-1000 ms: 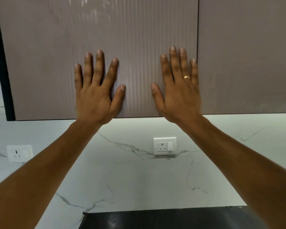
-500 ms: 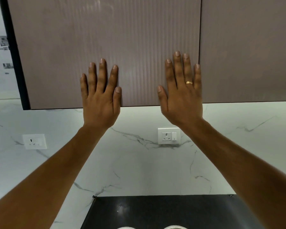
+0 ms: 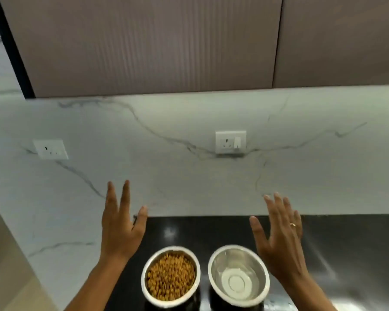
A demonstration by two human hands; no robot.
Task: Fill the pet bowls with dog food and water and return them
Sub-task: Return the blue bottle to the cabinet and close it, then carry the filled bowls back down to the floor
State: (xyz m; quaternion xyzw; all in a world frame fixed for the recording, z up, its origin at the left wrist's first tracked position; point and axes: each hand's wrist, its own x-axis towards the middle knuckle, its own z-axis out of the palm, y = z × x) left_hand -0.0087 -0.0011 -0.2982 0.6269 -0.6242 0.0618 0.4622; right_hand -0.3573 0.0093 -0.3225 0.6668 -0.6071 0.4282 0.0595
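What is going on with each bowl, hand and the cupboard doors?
Left bowl: full of dog food, on the black counter.
Right bowl: shiny inside, water hard to tell.
Left hand: open, holding nothing.
Right hand: open, holding nothing, ring on.
Cupboard doors: closed.
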